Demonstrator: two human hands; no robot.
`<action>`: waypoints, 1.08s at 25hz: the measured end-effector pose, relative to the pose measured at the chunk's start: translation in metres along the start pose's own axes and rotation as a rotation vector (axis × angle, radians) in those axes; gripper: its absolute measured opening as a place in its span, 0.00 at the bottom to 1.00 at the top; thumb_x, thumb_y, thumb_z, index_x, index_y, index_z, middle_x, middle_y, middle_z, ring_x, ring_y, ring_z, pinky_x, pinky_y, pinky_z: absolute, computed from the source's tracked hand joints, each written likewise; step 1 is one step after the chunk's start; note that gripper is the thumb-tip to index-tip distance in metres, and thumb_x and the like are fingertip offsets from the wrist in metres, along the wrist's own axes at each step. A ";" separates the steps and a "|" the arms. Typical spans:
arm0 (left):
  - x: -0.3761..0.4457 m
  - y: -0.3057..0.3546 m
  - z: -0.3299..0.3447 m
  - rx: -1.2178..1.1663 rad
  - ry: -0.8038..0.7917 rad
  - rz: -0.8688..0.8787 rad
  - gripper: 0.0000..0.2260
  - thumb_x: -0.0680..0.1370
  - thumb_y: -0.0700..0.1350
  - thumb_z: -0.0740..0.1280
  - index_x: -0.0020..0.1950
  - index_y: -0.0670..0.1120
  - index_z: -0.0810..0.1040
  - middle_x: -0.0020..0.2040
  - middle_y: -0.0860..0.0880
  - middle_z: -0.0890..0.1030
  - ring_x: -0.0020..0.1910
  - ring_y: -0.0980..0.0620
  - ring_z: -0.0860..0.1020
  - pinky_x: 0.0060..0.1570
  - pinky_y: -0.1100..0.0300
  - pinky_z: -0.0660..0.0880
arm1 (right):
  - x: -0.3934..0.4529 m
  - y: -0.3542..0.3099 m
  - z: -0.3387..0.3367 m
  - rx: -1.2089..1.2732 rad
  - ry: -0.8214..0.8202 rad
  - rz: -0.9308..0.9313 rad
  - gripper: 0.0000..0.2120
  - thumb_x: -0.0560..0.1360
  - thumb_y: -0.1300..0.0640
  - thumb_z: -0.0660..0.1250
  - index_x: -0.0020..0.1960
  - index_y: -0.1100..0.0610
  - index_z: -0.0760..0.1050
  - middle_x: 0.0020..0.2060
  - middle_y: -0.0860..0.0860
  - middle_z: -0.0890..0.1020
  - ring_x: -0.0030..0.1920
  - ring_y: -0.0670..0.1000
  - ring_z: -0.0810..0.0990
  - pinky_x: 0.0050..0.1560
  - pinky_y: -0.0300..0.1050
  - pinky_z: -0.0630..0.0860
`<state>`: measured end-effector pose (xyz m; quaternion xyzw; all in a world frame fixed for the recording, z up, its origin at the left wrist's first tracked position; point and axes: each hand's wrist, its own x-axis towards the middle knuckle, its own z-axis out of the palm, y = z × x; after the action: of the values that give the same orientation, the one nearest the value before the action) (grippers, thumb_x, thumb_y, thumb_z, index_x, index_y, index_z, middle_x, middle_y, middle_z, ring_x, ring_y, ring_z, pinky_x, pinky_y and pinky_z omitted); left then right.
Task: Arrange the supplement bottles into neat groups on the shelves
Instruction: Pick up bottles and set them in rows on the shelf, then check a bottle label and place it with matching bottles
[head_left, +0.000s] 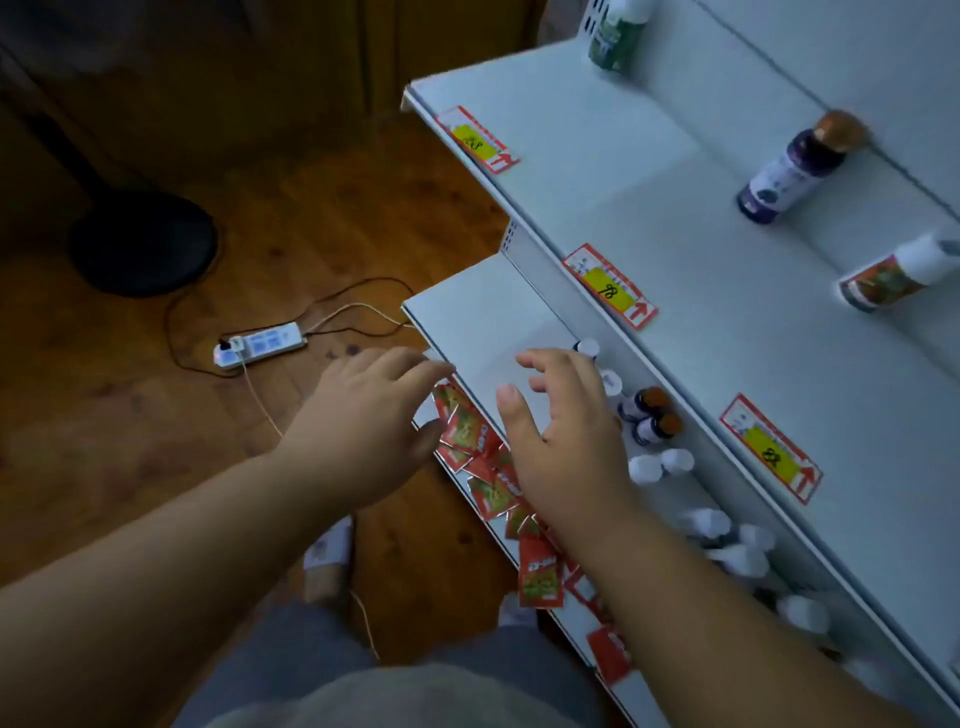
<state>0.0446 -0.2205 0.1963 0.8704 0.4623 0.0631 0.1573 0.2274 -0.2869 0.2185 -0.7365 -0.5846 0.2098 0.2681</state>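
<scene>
Your fingers are spread and loosely bent on both hands, and neither one has hold of anything. Your left hand (363, 415) hangs over the front edge of the lower shelf (467, 312), its fingertips (436, 366) at the lip, just above the red price tags (467, 436) that hang in a ragged row along that edge. Your right hand (566, 441) hovers palm-down over the lower shelf, fingers fanned toward the back.

The nearest supplement bottles sit just beyond your right fingertips — a white-capped bottle (588, 347) right at the tip of your longest finger, and another white cap (612, 382) beside your knuckles; whether you touch either one cannot be told. Just past those stand two dark bottles with orange caps (649, 415), side by side and upright. More white-capped bottles (727, 545) trail along the back of the shelf toward your right forearm, blurred and loosely scattered.

On the upper shelf (623, 156) three bottles stand well apart from your hands — a green-labelled one (615, 39), a purple one with an orange cap (795, 171), and a red-labelled one with a white cap (893, 275).

On the wooden floor (260, 182) lies a white power strip (260, 344).
</scene>
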 end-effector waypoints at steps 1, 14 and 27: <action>0.016 -0.016 0.007 0.012 -0.033 0.035 0.24 0.76 0.56 0.65 0.72 0.55 0.68 0.69 0.50 0.73 0.67 0.45 0.71 0.62 0.46 0.71 | 0.009 -0.003 0.012 -0.009 0.014 0.037 0.18 0.80 0.45 0.59 0.68 0.49 0.69 0.65 0.47 0.71 0.62 0.44 0.72 0.47 0.24 0.62; 0.173 -0.061 0.269 -0.076 -0.120 0.167 0.27 0.80 0.59 0.59 0.78 0.56 0.58 0.78 0.47 0.60 0.75 0.43 0.59 0.71 0.45 0.60 | 0.144 0.242 0.160 -0.096 0.204 0.555 0.20 0.79 0.47 0.64 0.69 0.48 0.67 0.66 0.48 0.66 0.60 0.50 0.76 0.61 0.52 0.76; 0.228 -0.037 0.331 -0.123 -0.155 0.136 0.27 0.80 0.61 0.58 0.77 0.57 0.56 0.78 0.47 0.58 0.76 0.44 0.58 0.72 0.48 0.59 | 0.237 0.344 0.169 -0.388 0.056 0.666 0.22 0.72 0.54 0.72 0.61 0.49 0.66 0.57 0.55 0.70 0.45 0.57 0.77 0.51 0.56 0.81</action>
<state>0.2283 -0.0842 -0.1357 0.8908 0.3838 0.0345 0.2409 0.4340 -0.0903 -0.1304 -0.9285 -0.3346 0.1510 0.0567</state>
